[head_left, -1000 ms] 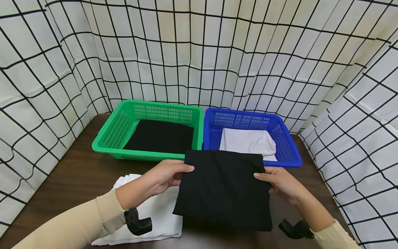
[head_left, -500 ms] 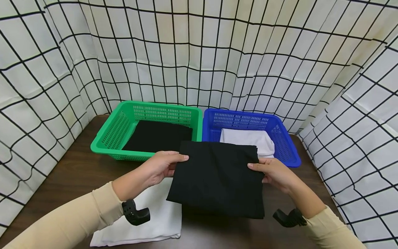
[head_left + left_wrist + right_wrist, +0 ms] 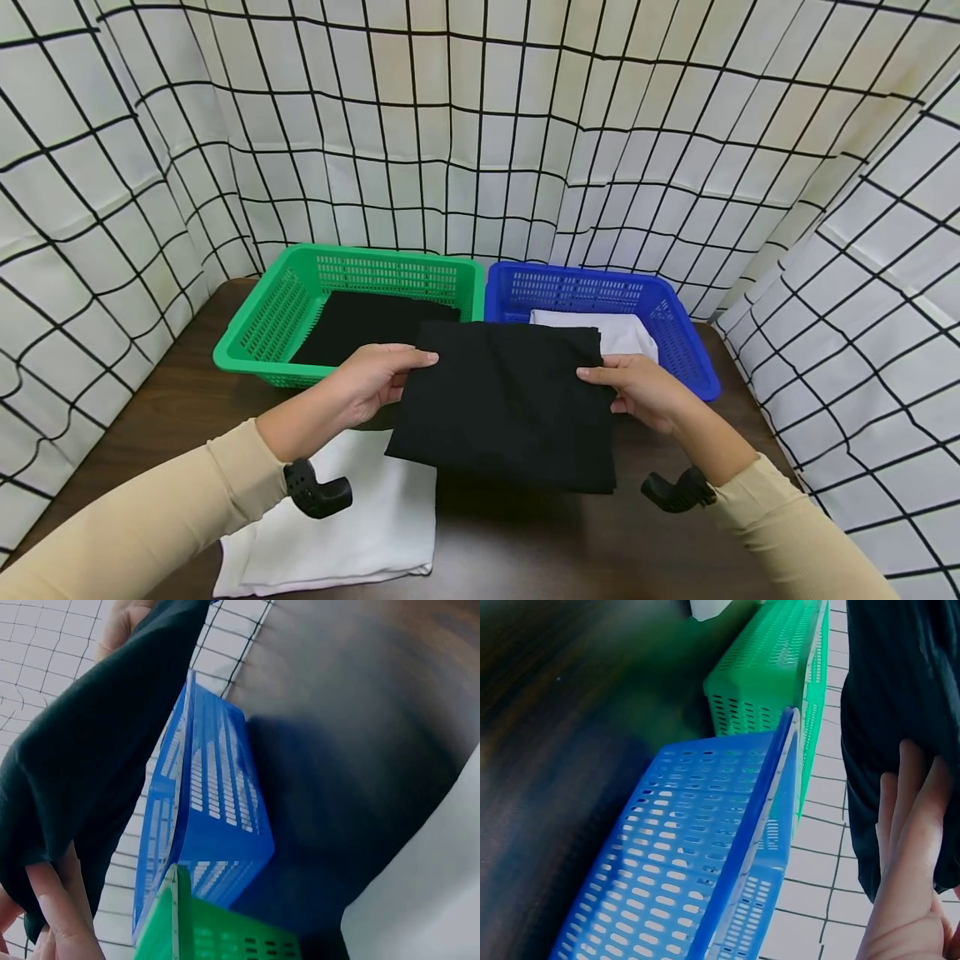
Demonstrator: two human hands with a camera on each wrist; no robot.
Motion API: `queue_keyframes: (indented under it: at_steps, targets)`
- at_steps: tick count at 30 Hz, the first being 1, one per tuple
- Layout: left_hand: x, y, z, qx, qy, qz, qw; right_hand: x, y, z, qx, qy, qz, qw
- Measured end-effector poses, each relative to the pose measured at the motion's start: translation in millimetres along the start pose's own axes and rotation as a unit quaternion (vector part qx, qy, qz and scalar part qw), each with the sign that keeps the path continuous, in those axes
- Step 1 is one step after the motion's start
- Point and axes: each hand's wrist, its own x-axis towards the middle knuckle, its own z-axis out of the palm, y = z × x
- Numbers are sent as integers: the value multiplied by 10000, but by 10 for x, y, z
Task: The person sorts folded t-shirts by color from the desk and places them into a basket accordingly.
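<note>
A folded black cloth [image 3: 506, 408] hangs in the air between my two hands, tilted toward me. My left hand [image 3: 375, 379] pinches its left edge, thumb on top and fingers beneath. On the opposite edge my right hand [image 3: 637, 387] grips it the same way. Both wrist views show fingers tucked under the dark fabric. In the head view the cloth overlaps the front rims of the green basket [image 3: 251, 367] and the blue basket [image 3: 693, 367]. Inside the green one lies another folded black cloth [image 3: 367, 321]; the blue one holds a folded white cloth [image 3: 630, 333], partly hidden.
A folded white cloth [image 3: 352, 525] lies on the dark wooden table [image 3: 600, 550] at the front left, below my left forearm. Both baskets stand side by side at the table's back. White grid-patterned curtains [image 3: 510, 125] enclose the back and sides.
Both hands have carried the black cloth forward and slightly left, away from me toward the baskets. It now covers more of the white cloth in the blue basket.
</note>
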Motion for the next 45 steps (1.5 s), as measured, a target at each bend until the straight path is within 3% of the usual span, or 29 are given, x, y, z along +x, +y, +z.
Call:
queue_keyframes:
  at_steps: [14,21,33,45]
  targets:
    - [150,227,-201,389,-12,186,9991,281,-201,20,355,-82,53,9993]
    - [229,296,-264,729,-174,332,9966,372,-216,2,339,-60,45,9994]
    - [303,384,-385,946,117,125,9954,540,-326,13,432,-383,146,9982]
    - [404,589,-524,1201,247,198,9923,763,-575,19,512,-10,188,9985]
